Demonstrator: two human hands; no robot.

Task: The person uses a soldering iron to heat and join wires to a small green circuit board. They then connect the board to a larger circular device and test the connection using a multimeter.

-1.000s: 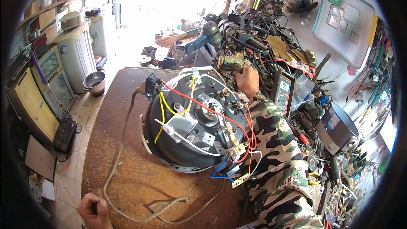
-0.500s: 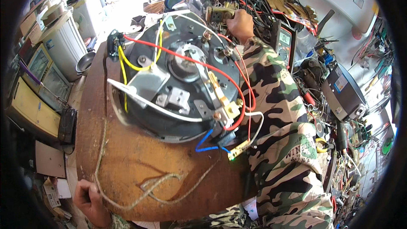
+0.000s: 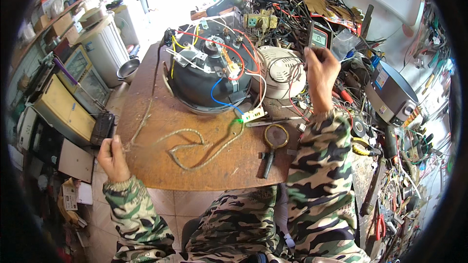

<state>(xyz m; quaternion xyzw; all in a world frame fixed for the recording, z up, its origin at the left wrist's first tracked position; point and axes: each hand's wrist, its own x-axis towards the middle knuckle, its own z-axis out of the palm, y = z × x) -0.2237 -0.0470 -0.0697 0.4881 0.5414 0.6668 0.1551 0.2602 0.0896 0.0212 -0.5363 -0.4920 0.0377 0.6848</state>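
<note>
Right hand (image 3: 321, 75) has come off the socket (image 3: 261, 21); both hands (image 3: 115, 159) are curled, contents unclear.

A cluttered repair workshop: heaped cables (image 3: 293, 12), multimeter (image 3: 319, 38), pliers (image 3: 380, 222) and an uncovered appliance (image 3: 204, 86).

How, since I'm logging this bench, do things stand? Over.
Left hand by the cord, grip unclear; right hand near the multimeter, grip unclear. Appliance on the table, insides exposed. Cord and ring-headed tool in front.

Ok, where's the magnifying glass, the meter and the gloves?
Magnifying glass (image 3: 276, 137): head view, on the lens.
Meter (image 3: 319, 39): head view, on its screen.
Gloves (image 3: 314, 3): head view, on the left one.
</note>
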